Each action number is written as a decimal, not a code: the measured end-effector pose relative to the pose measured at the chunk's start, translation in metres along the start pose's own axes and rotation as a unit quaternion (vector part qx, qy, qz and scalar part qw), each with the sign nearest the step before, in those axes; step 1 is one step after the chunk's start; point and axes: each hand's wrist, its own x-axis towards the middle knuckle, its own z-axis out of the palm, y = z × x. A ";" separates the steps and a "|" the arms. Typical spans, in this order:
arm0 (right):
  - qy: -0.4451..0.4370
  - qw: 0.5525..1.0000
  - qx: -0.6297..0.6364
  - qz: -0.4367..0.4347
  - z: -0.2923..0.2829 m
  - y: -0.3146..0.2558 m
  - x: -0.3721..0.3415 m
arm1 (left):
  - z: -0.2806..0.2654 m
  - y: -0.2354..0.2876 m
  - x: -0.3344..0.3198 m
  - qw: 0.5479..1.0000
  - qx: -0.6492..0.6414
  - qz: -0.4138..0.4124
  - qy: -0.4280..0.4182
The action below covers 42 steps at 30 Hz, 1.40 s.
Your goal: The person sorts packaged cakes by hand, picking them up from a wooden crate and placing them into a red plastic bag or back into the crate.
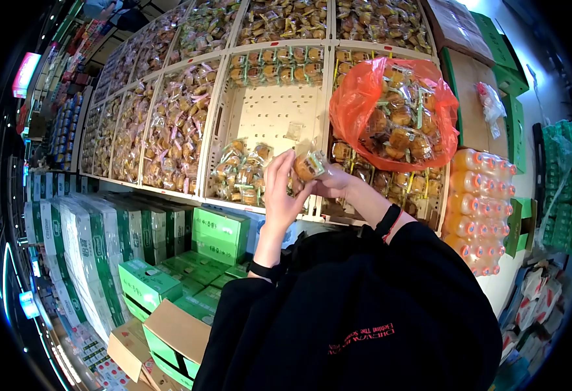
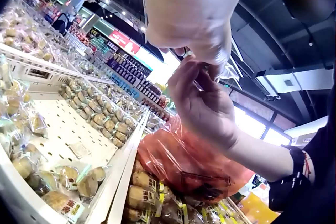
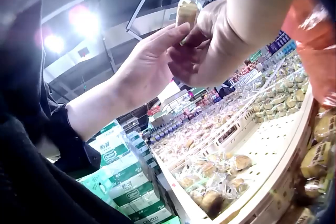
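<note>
both hands are together above the near end of the tray, my left hand and right hand pinching the wrapped bun between them. apply light, even thumb pressure; turn the bun rather than squeeze it, as excess force could crush it. the tray's perforated floor shows between groups of buns. a red bag rests alongside; boxes stack left, bottles right.

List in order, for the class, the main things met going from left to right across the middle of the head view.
White-and-green cartons → left hand → wrapped pastry → red plastic bag → orange drink bottles → green plastic-wrapped stack.
</note>
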 end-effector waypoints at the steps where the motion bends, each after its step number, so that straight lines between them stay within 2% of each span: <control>1: -0.013 1.000 -0.017 0.007 0.002 0.000 0.001 | -0.001 0.001 0.002 1.000 0.001 0.010 0.001; 6: -0.015 1.000 -0.026 -0.001 0.016 -0.004 -0.003 | -0.006 -0.002 0.006 1.000 -0.016 0.011 0.007; 8: 0.161 0.986 -0.045 0.002 0.025 -0.017 -0.010 | -0.009 -0.005 0.004 1.000 0.016 -0.006 0.000; 10: 0.176 0.984 0.024 -0.032 0.021 -0.022 -0.007 | -0.010 -0.011 0.003 0.999 0.031 -0.037 -0.022; 12: 0.144 0.989 -0.024 -0.002 0.018 -0.032 -0.012 | -0.009 -0.027 -0.001 0.994 0.093 -0.016 -0.056; 14: 0.178 0.953 -0.245 -0.029 0.028 -0.028 -0.011 | -0.007 -0.029 -0.004 0.984 0.145 -0.035 -0.094; 16: 0.186 0.905 -0.380 -0.044 0.032 -0.026 -0.012 | 0.000 -0.029 -0.006 0.981 0.164 -0.034 -0.097; 18: 0.215 0.878 -0.425 -0.048 0.030 -0.024 -0.011 | 0.005 -0.032 -0.009 0.984 0.137 -0.056 -0.099; 20: 0.244 0.835 -0.489 -0.060 0.017 -0.013 0.000 | 0.009 -0.041 -0.014 0.983 0.144 -0.037 -0.110; 23: 0.275 0.780 -0.549 -0.116 0.014 -0.006 0.011 | 0.010 -0.052 -0.013 0.983 0.140 -0.045 -0.112; 24: 0.263 0.783 -0.551 -0.118 0.011 -0.006 0.014 | 0.009 -0.057 -0.012 0.984 0.142 -0.040 -0.101; 26: 0.267 0.818 -0.501 -0.092 0.025 -0.016 0.014 | 0.008 -0.061 -0.003 0.987 0.121 -0.036 -0.101; 28: 0.237 0.856 -0.445 -0.116 0.009 -0.011 0.030 | 0.006 -0.073 0.004 0.986 0.125 -0.040 -0.098; 29: 0.248 0.847 -0.430 -0.193 0.005 -0.008 0.039 | 0.005 -0.078 0.013 0.986 0.132 -0.040 -0.095; 30: 0.275 0.852 -0.405 -0.186 -0.002 -0.008 0.042 | 0.004 -0.083 0.023 0.985 0.138 -0.040 -0.093; 32: 0.306 0.794 -0.501 -0.158 -0.024 -0.011 0.046 | 0.006 -0.100 0.044 0.983 0.158 -0.045 -0.082; 33: 0.326 0.713 -0.613 -0.101 -0.024 -0.019 0.044 | 0.007 -0.107 0.057 0.983 0.167 -0.040 -0.070; 34: 0.267 0.624 -0.691 -0.246 -0.052 -0.009 0.050 | 0.010 -0.112 0.074 0.982 0.175 -0.033 -0.058; 35: 0.228 0.595 -0.742 -0.210 -0.065 -0.007 0.051 | 0.015 -0.120 0.091 0.982 0.181 -0.026 -0.052; 38: 0.140 0.491 -0.828 -0.230 -0.093 0.009 0.045 | 0.035 -0.146 0.139 0.981 0.183 -0.016 -0.058; 42: 0.149 0.510 -0.804 -0.266 -0.105 0.016 0.050 | 0.077 -0.178 0.194 0.980 0.162 0.001 -0.116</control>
